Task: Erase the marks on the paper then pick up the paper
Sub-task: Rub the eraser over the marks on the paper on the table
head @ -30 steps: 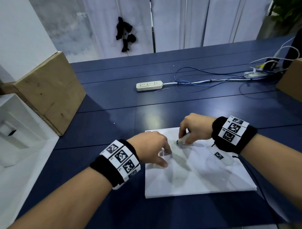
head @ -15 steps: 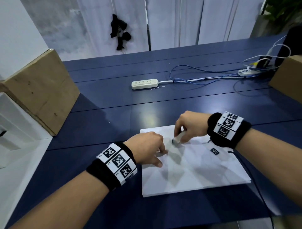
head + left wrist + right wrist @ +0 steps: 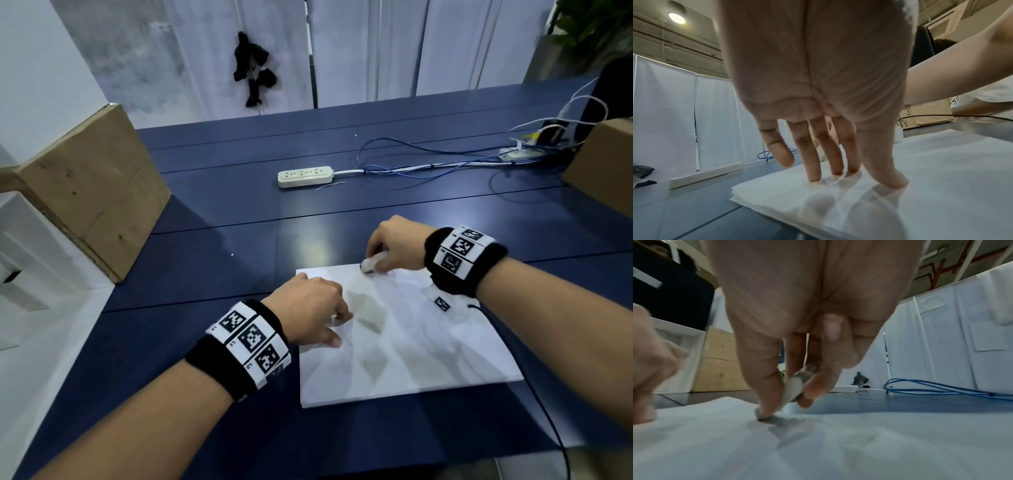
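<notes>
Fingers (image 3: 813, 162) of left hand (image 3: 310, 313) seemingly pin paper (image 3: 428, 349).

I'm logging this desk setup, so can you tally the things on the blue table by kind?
Paper stacks: 1, the white stack of paper
Erasers: 1, the eraser pinched in the right hand
Cardboard boxes: 2, the left box and the right box
Power strips: 1 in clear view, the power strip
Total: 5
</notes>
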Demonstrator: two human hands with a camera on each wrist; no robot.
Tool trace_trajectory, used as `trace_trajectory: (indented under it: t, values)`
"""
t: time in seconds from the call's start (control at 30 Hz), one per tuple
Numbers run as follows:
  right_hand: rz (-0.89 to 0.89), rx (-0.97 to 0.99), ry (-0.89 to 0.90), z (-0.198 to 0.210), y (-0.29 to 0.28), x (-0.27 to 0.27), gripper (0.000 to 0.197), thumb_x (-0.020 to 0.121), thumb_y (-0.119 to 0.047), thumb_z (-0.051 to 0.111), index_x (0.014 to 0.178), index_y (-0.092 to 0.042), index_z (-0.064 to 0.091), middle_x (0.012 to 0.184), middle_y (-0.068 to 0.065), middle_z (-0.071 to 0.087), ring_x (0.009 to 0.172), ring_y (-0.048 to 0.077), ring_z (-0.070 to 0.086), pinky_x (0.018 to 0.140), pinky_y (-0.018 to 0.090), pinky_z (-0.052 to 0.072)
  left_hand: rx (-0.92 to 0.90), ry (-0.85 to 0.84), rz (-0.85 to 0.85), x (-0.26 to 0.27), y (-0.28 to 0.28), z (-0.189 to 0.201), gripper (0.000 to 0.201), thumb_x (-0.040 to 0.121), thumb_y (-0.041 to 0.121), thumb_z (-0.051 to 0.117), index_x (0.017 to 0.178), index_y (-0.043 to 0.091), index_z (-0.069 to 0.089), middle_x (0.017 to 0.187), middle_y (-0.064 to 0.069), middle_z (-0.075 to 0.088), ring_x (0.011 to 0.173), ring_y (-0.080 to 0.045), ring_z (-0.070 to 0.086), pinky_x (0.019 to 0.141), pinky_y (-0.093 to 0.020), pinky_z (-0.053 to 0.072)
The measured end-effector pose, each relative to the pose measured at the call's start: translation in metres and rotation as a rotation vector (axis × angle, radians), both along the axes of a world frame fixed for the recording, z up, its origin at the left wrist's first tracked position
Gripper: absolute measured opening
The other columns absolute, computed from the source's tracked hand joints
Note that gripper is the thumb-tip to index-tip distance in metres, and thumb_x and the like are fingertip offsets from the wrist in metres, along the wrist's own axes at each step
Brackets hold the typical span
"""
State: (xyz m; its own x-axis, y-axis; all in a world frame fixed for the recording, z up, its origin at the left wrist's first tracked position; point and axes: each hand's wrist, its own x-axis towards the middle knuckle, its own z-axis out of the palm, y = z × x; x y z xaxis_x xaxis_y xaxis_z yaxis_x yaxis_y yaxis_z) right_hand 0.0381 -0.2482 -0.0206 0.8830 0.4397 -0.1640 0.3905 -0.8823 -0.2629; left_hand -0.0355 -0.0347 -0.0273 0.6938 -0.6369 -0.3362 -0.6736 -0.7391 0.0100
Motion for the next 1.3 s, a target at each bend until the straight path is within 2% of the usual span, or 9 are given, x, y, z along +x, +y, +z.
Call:
trace_trajectory:
  t: [0.07, 0.23, 0.43, 0.57, 0.8, 0.97, 1.03, 1.2, 1.3]
  values:
    - [-0.013, 0.007, -0.008, -0.001, -0.001, 0.001, 0.019, 0.073, -0.034, 0.074, 0.089, -0.023, 0.076, 0.07, -0.011, 0.066, 0.074, 0.014, 0.063, 0.056, 0.018, 0.041, -0.004, -0.012, 0.012, -0.001, 0.001, 0.0, 0.028, 0.083, 0.051, 0.07, 0.103, 0.032, 0.066, 0.11, 0.01, 0.058, 0.102, -0.016, 0.057, 0.092, -0.038, 0.038]
    - [0.106, -0.05, 0.134, 0.001, -0.002, -0.025, 0.029, 0.073, -0.055, 0.075, 0.082, -0.028, 0.074, 0.065, -0.015, 0.068, 0.064, 0.005, 0.062, 0.063, 0.025, 0.052, -0.035, 0.012, 0.027, -0.001, 0.003, -0.003, 0.034, 0.082, 0.05, 0.071, 0.11, 0.032, 0.067, 0.111, 0.01, 0.058, 0.105, -0.016, 0.058, 0.095, -0.04, 0.039]
    - [-0.014, -0.017, -0.002, -0.001, -0.005, -0.001, 0.018, 0.074, -0.034, 0.075, 0.088, -0.023, 0.075, 0.072, -0.01, 0.067, 0.077, 0.016, 0.065, 0.069, 0.029, 0.053, -0.048, 0.022, 0.04, 0.0, 0.005, -0.005, 0.034, 0.082, 0.049, 0.071, 0.112, 0.032, 0.067, 0.112, 0.011, 0.057, 0.104, -0.015, 0.057, 0.092, -0.037, 0.041]
    - [0.101, -0.039, 0.139, -0.002, -0.005, -0.027, 0.024, 0.07, -0.051, 0.073, 0.082, -0.029, 0.073, 0.07, -0.011, 0.07, 0.067, 0.009, 0.063, 0.065, 0.029, 0.054, -0.1, 0.029, 0.055, 0.001, 0.007, -0.011, 0.036, 0.082, 0.046, 0.071, 0.115, 0.03, 0.068, 0.111, 0.009, 0.059, 0.102, -0.018, 0.057, 0.078, -0.03, 0.044]
    - [-0.01, -0.021, -0.006, -0.004, -0.007, -0.001, 0.021, 0.075, -0.031, 0.075, 0.094, -0.023, 0.076, 0.078, -0.008, 0.067, 0.081, 0.016, 0.064, 0.067, 0.025, 0.046, -0.136, 0.044, 0.091, 0.0, 0.009, -0.009, 0.042, 0.08, 0.046, 0.074, 0.119, 0.031, 0.068, 0.108, 0.009, 0.064, 0.1, -0.016, 0.058, 0.082, -0.032, 0.05]
    - [0.122, -0.059, 0.162, -0.002, -0.004, -0.028, 0.022, 0.072, -0.05, 0.075, 0.081, -0.029, 0.073, 0.066, -0.015, 0.069, 0.063, 0.005, 0.063, 0.064, 0.027, 0.055, -0.152, 0.039, 0.093, 0.0, 0.01, -0.01, 0.041, 0.08, 0.047, 0.074, 0.117, 0.033, 0.069, 0.108, 0.01, 0.065, 0.1, -0.015, 0.059, 0.082, -0.034, 0.051]
    - [0.114, -0.052, 0.125, 0.0, -0.002, -0.023, 0.024, 0.074, -0.05, 0.075, 0.082, -0.028, 0.074, 0.067, -0.016, 0.07, 0.066, 0.005, 0.064, 0.065, 0.025, 0.054, -0.139, 0.043, 0.086, 0.0, 0.01, -0.009, 0.042, 0.081, 0.047, 0.073, 0.12, 0.034, 0.067, 0.109, 0.01, 0.064, 0.1, -0.015, 0.058, 0.082, -0.034, 0.051]
    - [-0.01, -0.058, -0.026, -0.001, -0.004, -0.002, 0.02, 0.077, -0.032, 0.071, 0.093, -0.021, 0.074, 0.085, -0.002, 0.071, 0.083, 0.021, 0.065, 0.065, 0.026, 0.046, -0.126, 0.042, 0.095, -0.003, 0.01, -0.009, 0.042, 0.082, 0.047, 0.073, 0.12, 0.031, 0.067, 0.11, 0.009, 0.063, 0.102, -0.017, 0.058, 0.083, -0.036, 0.051]
    - [0.064, -0.074, 0.039, -0.003, -0.008, -0.02, 0.028, 0.071, -0.046, 0.07, 0.089, -0.025, 0.073, 0.083, -0.007, 0.072, 0.079, 0.017, 0.066, 0.067, 0.031, 0.054, -0.13, 0.039, 0.095, -0.002, 0.009, -0.01, 0.042, 0.082, 0.045, 0.073, 0.12, 0.031, 0.068, 0.111, 0.009, 0.063, 0.102, -0.017, 0.057, 0.083, -0.035, 0.051]
